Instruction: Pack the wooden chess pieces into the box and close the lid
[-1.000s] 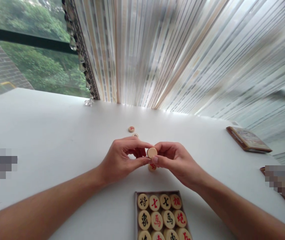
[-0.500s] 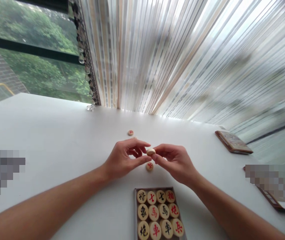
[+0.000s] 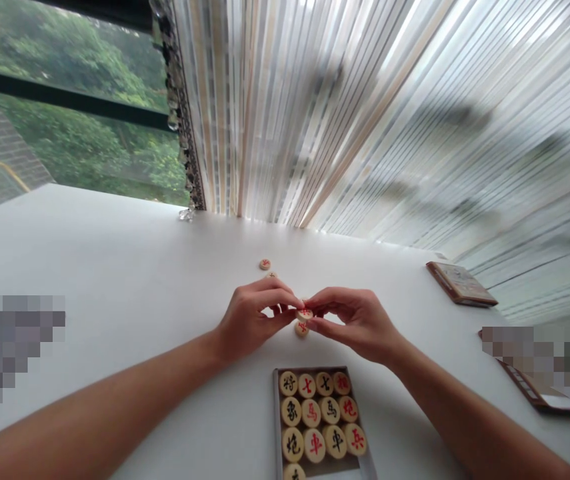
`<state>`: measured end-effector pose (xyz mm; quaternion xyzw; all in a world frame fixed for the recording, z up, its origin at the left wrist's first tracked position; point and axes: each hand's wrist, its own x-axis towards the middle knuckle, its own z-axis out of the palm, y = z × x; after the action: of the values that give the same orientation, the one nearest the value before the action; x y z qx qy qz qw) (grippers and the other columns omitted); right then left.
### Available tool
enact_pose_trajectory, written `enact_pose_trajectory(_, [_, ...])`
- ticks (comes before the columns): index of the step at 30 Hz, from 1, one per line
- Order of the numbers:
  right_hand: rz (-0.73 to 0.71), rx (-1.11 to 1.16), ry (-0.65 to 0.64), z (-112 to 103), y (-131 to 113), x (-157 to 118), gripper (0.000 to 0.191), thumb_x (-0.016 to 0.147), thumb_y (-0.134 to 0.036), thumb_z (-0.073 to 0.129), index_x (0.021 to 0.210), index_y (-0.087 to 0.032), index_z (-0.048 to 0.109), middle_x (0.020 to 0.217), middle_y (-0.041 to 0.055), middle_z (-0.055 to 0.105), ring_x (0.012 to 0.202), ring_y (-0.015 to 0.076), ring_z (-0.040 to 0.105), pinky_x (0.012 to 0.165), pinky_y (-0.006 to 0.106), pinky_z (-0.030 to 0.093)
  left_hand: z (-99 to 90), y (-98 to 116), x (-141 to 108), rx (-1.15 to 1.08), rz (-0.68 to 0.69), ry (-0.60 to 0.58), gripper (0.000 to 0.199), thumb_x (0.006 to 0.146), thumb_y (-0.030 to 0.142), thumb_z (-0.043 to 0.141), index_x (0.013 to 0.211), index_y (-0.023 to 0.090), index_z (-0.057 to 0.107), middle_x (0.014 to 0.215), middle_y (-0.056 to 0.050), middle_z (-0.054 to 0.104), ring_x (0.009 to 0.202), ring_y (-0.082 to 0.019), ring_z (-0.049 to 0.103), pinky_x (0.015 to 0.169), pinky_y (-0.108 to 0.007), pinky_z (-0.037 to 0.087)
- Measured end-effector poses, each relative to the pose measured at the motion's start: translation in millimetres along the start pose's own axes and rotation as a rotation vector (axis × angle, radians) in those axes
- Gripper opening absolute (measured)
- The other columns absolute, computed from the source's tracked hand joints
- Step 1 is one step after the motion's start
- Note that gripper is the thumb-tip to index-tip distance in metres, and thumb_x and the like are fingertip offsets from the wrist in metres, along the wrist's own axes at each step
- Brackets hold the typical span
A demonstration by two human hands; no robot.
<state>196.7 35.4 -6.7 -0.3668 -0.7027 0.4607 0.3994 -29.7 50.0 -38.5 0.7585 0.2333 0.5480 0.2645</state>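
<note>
My left hand [image 3: 253, 315] and my right hand [image 3: 357, 321] meet above the white table. Between their fingertips is a round wooden Chinese chess piece [image 3: 305, 315], its red-marked face turned up and partly covered by my fingers. Both hands are closed in a pinch at its edges. Just below it, a second red-marked piece [image 3: 302, 329] lies on the table. Beyond my left hand are a red-marked piece [image 3: 265, 265] and another piece [image 3: 271, 275], half hidden by my fingers. Nearer to me stands an open box [image 3: 277, 413] with rows of red and black pieces.
A framed brown item [image 3: 462, 285] lies at the table's right, with another brown-edged item [image 3: 535, 393] nearer, partly blurred out. A clear crystal bead [image 3: 185, 214] sits at the far edge by the string curtain [image 3: 275, 120]. A pixelated patch covers the left side.
The held piece has turned: its plain side showed before, and now its red character faces up. My left fingertips have closed onto it. The view has shifted slightly, showing more of the box.
</note>
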Motion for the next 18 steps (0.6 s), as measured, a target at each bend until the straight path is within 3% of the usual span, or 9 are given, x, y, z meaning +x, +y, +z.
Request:
enact_pose_trajectory(4, [0.065,0.056,-0.042,0,-3,0,0.03,0.077,-0.033,0.096,0.1,-0.017,0.085,0.094,0.0109,0.085,0.081,0.0212,0.077,0.078,0.036,0.065,0.2,2,-1,0.07,0.087,-0.012,0.003,0.094,0.017,0.079,0.093,0.017,0.083,0.09,-0.007,0.078,0.073,-0.013,0.075,0.068,-0.022,0.062])
enact_pose_trajectory(10, [0.064,-0.144,-0.1,-5,-14,-4,0.027,0.081,-0.037,0.092,0.098,-0.017,0.084,0.092,0.0083,0.083,0.077,0.0199,0.073,0.074,0.035,0.063,0.4,4,-2,0.135,0.142,-0.086,0.006,0.095,0.017,0.077,0.096,0.021,0.083,0.094,-0.007,0.08,0.081,-0.015,0.077,0.079,-0.026,0.064])
enact_pose_trajectory(14, [0.014,-0.396,-0.141,-7,-28,-5,0.01,0.085,-0.027,0.082,0.09,-0.019,0.08,0.083,0.0042,0.078,0.073,0.0171,0.067,0.07,0.031,0.058,2.3,4,-1,0.16,0.147,-0.146,0.009,0.094,0.014,0.075,0.098,0.02,0.081,0.095,-0.006,0.078,0.076,-0.013,0.075,0.071,-0.023,0.062])
enact_pose_trajectory(18, [-0.024,-0.492,-0.115,-12,-44,-9,0.009,0.086,-0.027,0.081,0.089,-0.019,0.076,0.083,0.0033,0.076,0.073,0.0161,0.063,0.07,0.031,0.054,3.5,3,2,0.142,0.077,-0.06,0.018,0.09,0.007,0.07,0.104,0.016,0.078,0.095,-0.005,0.076,0.07,-0.009,0.07,0.062,-0.018,0.057])
